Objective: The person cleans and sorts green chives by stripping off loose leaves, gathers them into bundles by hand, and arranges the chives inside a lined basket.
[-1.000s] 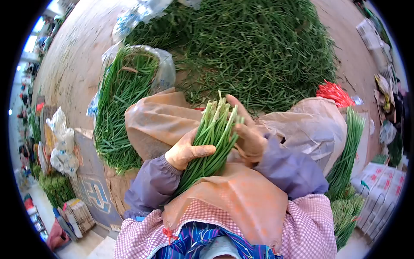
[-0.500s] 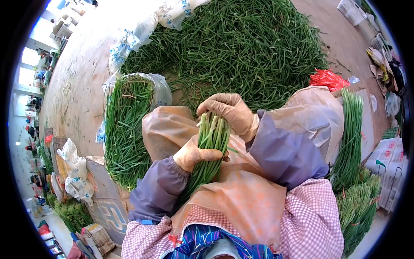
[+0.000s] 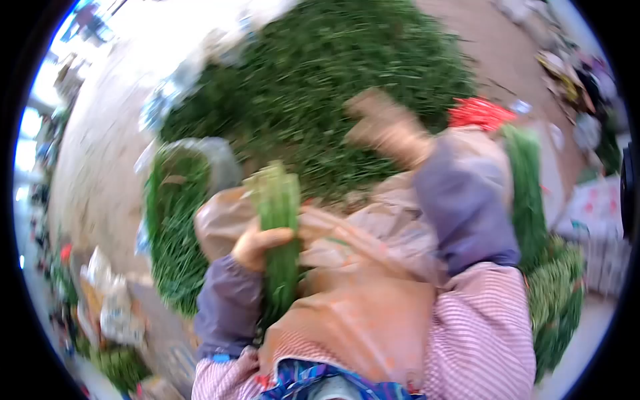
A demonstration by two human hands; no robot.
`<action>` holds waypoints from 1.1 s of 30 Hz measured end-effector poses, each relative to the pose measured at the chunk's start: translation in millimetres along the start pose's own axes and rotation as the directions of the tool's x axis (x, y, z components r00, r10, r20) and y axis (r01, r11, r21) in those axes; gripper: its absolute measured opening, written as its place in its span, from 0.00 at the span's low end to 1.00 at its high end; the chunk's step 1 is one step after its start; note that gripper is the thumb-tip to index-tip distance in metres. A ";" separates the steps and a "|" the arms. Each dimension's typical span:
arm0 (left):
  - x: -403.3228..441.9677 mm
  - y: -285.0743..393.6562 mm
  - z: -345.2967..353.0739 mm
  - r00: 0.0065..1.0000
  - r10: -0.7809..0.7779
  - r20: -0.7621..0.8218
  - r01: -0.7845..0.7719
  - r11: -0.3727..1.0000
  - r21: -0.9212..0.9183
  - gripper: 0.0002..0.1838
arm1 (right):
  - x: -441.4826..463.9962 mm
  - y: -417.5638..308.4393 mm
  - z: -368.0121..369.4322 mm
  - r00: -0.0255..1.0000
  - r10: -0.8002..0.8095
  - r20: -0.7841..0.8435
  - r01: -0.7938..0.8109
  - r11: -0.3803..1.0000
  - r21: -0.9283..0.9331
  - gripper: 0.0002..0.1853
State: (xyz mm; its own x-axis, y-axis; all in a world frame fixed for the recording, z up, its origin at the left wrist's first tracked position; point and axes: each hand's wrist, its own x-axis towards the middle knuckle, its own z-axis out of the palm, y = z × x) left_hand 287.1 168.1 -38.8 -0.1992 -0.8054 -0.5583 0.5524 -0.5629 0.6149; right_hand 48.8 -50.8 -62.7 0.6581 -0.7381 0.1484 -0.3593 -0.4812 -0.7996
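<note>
My left hand (image 3: 257, 247), in a pale glove, is wrapped round a bunch of green stalks (image 3: 280, 207). The bunch stands nearly upright over my lap, with its pale cut ends at the top and its lower part against my apron. My right hand (image 3: 390, 130), also gloved, is well away to the right of the bunch and blurred by motion. Its fingers look stretched out and apart, with nothing visible in them. Behind that hand spreads a large heap of loose green stalks (image 3: 300, 87).
A plastic-lined bundle of greens (image 3: 177, 233) lies at left. At right are red ties (image 3: 481, 114), long upright stalks (image 3: 527, 193) and stacked bunches (image 3: 553, 300). A white bag (image 3: 597, 207) sits farther right. Clear plastic sheeting (image 3: 227, 43) edges the heap.
My right hand has left the top of the bunch and swung up and right over the heap. My left hand has shifted left with the bunch, now more upright. The view has shifted slightly.
</note>
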 end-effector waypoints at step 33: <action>134.3 4.5 112.2 0.944 -0.264 0.198 -0.028 0.534 0.845 0.17 | -198.1 -31.4 -364.4 0.455 0.596 -0.662 -0.711 0.690 0.133 0.45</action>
State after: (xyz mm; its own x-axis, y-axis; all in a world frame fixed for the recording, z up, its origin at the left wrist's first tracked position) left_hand 172.0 36.5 -48.5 -0.4944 -0.6485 -0.5787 -0.3830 -0.4351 0.8148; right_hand -311.4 -61.7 145.1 -0.3527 -0.9354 -0.0239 -0.6280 0.2556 -0.7350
